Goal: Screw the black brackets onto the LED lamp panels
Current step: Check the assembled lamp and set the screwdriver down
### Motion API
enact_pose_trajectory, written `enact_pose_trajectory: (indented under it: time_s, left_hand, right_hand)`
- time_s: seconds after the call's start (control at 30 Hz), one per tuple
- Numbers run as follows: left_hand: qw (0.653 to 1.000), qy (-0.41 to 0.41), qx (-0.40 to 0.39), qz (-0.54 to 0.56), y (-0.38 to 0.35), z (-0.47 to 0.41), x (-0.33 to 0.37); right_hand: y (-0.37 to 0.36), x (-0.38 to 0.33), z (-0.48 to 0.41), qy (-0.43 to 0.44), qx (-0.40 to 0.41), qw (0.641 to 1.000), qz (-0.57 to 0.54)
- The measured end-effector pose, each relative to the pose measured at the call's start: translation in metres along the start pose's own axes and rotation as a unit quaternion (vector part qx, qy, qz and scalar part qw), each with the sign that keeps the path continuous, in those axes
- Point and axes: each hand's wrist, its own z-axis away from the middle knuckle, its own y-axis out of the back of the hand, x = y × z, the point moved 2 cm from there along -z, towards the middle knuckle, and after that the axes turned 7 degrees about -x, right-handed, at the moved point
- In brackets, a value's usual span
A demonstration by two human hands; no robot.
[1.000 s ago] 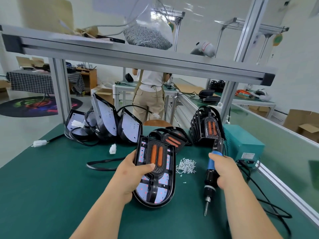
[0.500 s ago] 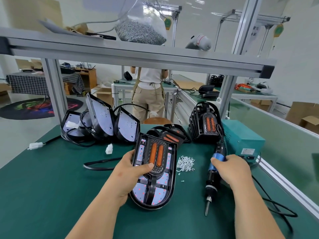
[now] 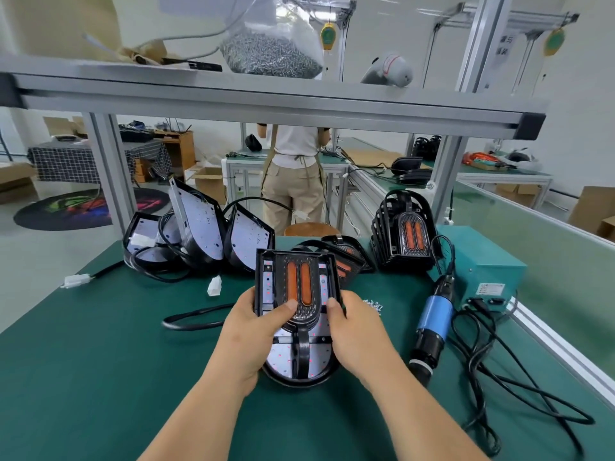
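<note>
No text here can be read with certainty. Far above and to the right of the right hand (image 3: 359, 331), a white paper sign (image 3: 501, 45) bears two rows of dark Chinese characters, too blurred to make out. Just to the right of that hand, the teal power box (image 3: 482, 261) has a small white label (image 3: 491, 289) on its front with fine print, illegible. High above the hand, a hanging yellow balancer (image 3: 327, 36) shows a green round sticker, also unreadable.
</note>
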Motion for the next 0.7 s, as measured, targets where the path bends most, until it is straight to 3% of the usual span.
enact_pose_trajectory:
  time_s: [0.07, 0.13, 0.17, 0.23, 0.37, 0.5, 0.63, 0.7]
  left_hand:
    - [0.983, -0.016, 0.037, -0.180, 0.001, 0.002, 0.011]
    - [0.909, -0.056, 0.125, -0.393, 0.014, 0.006, 0.023]
    - [0.875, -0.073, 0.170, -0.448, 0.023, 0.008, 0.031]
    - [0.849, -0.079, 0.217, -0.476, 0.043, 0.007, 0.041]
    - [0.797, -0.029, 0.133, -0.588, 0.059, 0.007, 0.042]
    - [0.758, 0.006, 0.180, -0.627, 0.070, 0.006, 0.043]
    - [0.781, 0.098, 0.027, -0.616, 0.067, 0.001, 0.030]
    - [0.810, 0.085, -0.024, -0.580, 0.061, 0.000, 0.024]
  right_hand:
    - [-0.002, 0.004, -0.002, -0.006, 0.021, 1.000, 0.017]
    - [-0.002, 0.004, -0.003, 0.001, 0.051, 0.998, 0.022]
    - [-0.002, 0.004, -0.003, 0.009, 0.065, 0.998, 0.020]
    - [0.000, 0.004, -0.002, 0.021, 0.088, 0.996, 0.011]
    - [0.001, 0.005, -0.002, 0.018, 0.095, 0.995, -0.015]
    - [0.004, 0.008, -0.003, 0.007, 0.105, 0.994, -0.026]
    - [0.006, 0.010, -0.006, 0.001, 0.131, 0.991, -0.041]
    - [0.006, 0.010, -0.007, 0.002, 0.142, 0.989, -0.051]
